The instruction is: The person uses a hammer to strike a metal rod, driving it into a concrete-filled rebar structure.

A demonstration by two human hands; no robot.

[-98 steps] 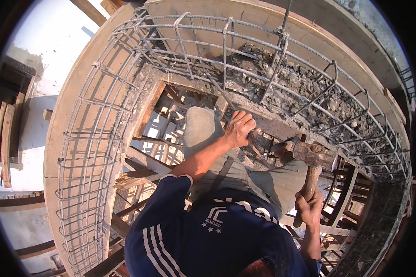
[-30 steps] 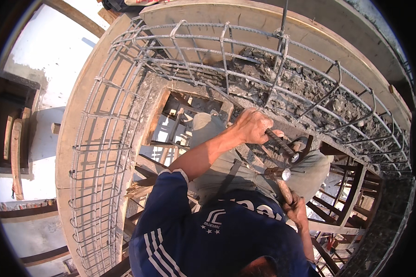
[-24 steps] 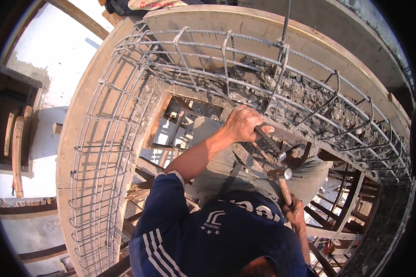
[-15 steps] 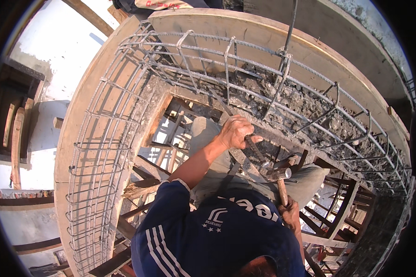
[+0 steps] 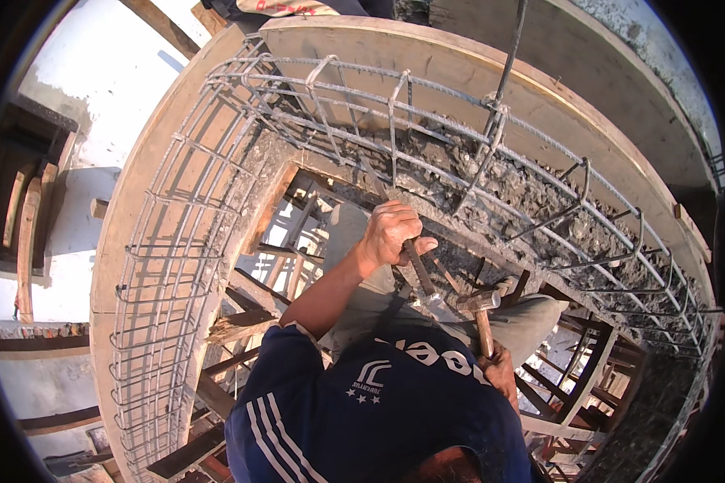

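Note:
My left hand [image 5: 393, 233] is closed around a long steel chisel [image 5: 420, 272], its thumb lying along the shaft. The far end reaches up to the inner edge of the concrete [image 5: 439, 169] in the rebar cage; what its tip touches is hard to make out. The chisel's near end points toward my lap. In my right hand [image 5: 501, 374] is a hammer [image 5: 480, 303], gripped by its wooden handle. The hammer's metal head is just right of the chisel's near end, apart from it.
Rebar cages [image 5: 169, 217] run along the left and far sides inside curved formwork boards [image 5: 129, 266]. Rough concrete chunks fill the far trough. A vertical steel bar [image 5: 509, 60] rises there. Below are timber props [image 5: 592, 370] and openings. A white wall [image 5: 97, 56] stands at left.
My left hand and the chisel have shifted a little left and toward me. The hammer head, earlier close to the chisel's end, is now farther from it.

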